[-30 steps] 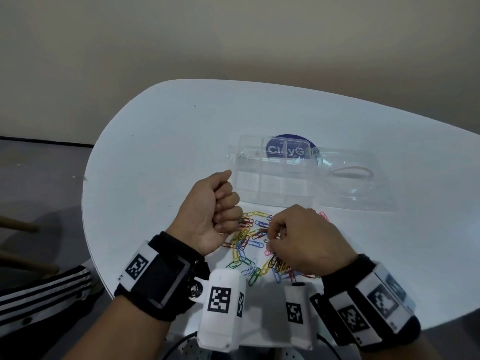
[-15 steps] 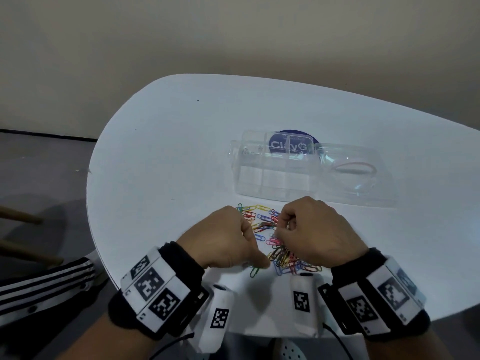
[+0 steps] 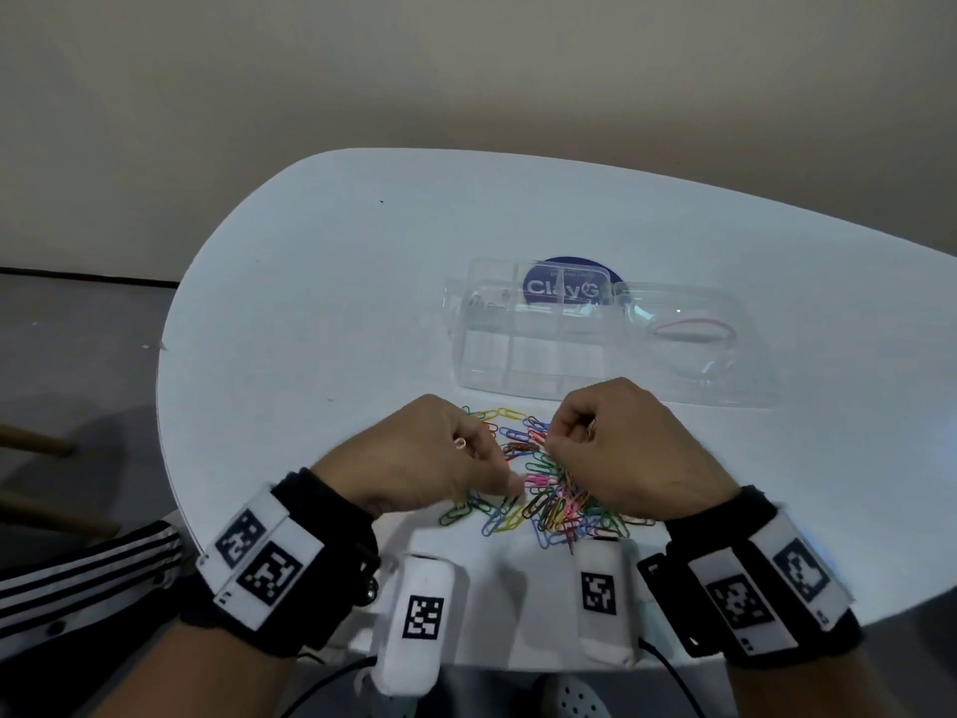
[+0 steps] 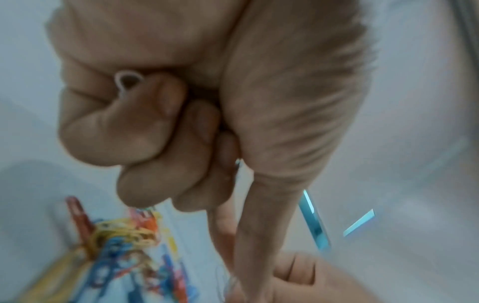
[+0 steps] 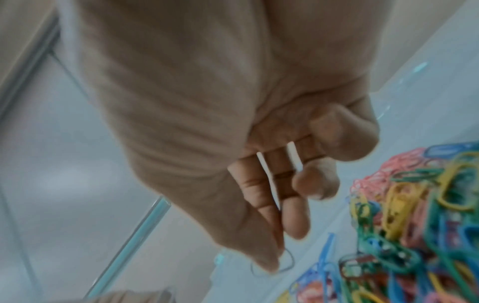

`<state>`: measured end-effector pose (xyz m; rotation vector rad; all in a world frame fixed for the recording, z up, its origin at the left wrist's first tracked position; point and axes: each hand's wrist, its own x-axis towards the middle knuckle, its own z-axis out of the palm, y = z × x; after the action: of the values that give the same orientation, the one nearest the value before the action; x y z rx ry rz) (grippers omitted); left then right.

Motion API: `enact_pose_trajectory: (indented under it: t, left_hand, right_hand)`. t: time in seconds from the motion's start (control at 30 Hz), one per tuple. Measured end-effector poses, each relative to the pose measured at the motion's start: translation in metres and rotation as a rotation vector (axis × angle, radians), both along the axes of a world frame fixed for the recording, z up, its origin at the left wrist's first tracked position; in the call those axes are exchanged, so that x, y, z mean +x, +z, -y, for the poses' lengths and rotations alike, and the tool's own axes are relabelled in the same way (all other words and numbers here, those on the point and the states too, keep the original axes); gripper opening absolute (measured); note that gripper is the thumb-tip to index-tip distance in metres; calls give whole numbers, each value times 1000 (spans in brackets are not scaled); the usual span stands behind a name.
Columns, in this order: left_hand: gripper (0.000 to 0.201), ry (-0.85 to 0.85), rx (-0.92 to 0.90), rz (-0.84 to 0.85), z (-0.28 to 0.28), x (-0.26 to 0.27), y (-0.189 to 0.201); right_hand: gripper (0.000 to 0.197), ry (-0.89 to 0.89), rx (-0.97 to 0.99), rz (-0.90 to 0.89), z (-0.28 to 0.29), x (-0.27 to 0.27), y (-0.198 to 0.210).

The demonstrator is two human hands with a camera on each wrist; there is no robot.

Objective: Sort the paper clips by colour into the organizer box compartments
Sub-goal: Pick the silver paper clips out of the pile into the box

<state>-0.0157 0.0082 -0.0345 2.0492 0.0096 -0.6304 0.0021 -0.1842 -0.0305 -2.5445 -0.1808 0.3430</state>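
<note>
Both hands work over a heap of coloured paper clips (image 3: 544, 489) that lies near the front edge of the white table (image 3: 321, 282). The left hand (image 3: 430, 458) sits at the heap's left side with its fingers curled into a fist; a pale clip loop (image 4: 127, 79) pokes out between the folded fingers, so it is holding at least one clip, and its thumb reaches toward the heap. The right hand (image 3: 626, 448) is at the heap's right side, its fingers bent inward. In the right wrist view a thin wire loop (image 5: 285, 264) shows at the thumb tip, so the hand seems to pinch a clip, though the blur leaves its colour unclear.

The clear organizer box (image 3: 538, 334) stands just beyond the heap, toward the back edge, with its long side running left to right. Its open lid (image 3: 694, 349) lies flat to the right, and a reddish rubber band (image 3: 694, 329) lies at the lid. So the box is straight ahead of both sets of fingers, and the right hand is slightly nearer to it. Whichever hand drops first must travel forward, away from the front edge, over the box's near wall.

The compartments look empty from here, although the clear plastic makes that hard to confirm. Sorting appears barely begun, with nearly all clips in the heap.
</note>
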Motion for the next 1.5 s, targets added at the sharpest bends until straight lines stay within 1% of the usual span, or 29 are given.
enact_pose_trajectory:
  t: [0.1, 0.17, 0.23, 0.3, 0.37, 0.43, 0.5, 0.57, 0.6, 0.67, 0.7, 0.77, 0.83, 0.9, 1.0, 1.1, 1.2, 1.3, 1.43, 1.5]
  left_hand:
    - [20, 113, -162, -39, -2, 3, 6]
    - [24, 192, -300, -122, 0, 5, 9]
    - [28, 266, -475, -219, 2, 7, 10]
    - [26, 304, -617, -310, 4, 9, 9]
    - [26, 301, -712, -391, 7, 10, 7]
    - [28, 293, -798, -468, 12, 11, 3]
    - [29, 273, -854, -510, 19, 10, -1]
    - [29, 242, -864, -505, 26, 8, -5]
    - [24, 230, -867, -498, 30, 6, -5]
    - [14, 246, -857, -502, 35, 6, -4]
    - [17, 273, -841, -508, 36, 8, -3]
    - [40, 358, -790, -460, 35, 23, 0]
    - [48, 442, -762, -329, 31, 52, 12]
    - [47, 508, -782, -183, 26, 90, 29]
    - [41, 659, -824, -2, 22, 138, 47]
    - [38, 766, -835, 77, 25, 168, 38]
    - [33, 857, -878, 114, 30, 181, 23]
    - [34, 873, -859, 167, 27, 178, 13]
    - [37, 772, -859, 156, 18, 165, 17]
    - [36, 748, -839, 165, 15, 156, 24]
  right_hand:
    - [14, -61, 174, 0, 6, 1, 4]
    - [13, -87, 331, -19, 7, 1, 8]
    - [12, -109, 512, -34, 6, -1, 14]
    - [13, -130, 664, -19, 3, -3, 19]
    - [13, -129, 773, 13, -1, -6, 25]
    - [13, -100, 806, 57, -6, -10, 29]
    - [15, -60, 790, 78, -12, -16, 32]
    - [16, -28, 766, 47, -18, -21, 33]
    - [16, -27, 740, 39, -20, -22, 32]
    - [13, -67, 695, 78, -18, -20, 30]
    - [13, -97, 691, 132, -15, -19, 30]
    - [13, -176, 720, 264, -5, -14, 32]
    - [13, -290, 796, 324, 7, -9, 30]
    - [15, -380, 833, 335, 17, -4, 25]
    - [16, -427, 831, 330, 21, 0, 15]
    - [17, -422, 842, 317, 21, 0, 9]
    - [18, -388, 836, 323, 20, -2, 7]
    - [18, -390, 842, 334, 22, -3, 7]
    - [18, -422, 846, 334, 28, -2, 10]
    - [18, -433, 845, 334, 30, -2, 13]
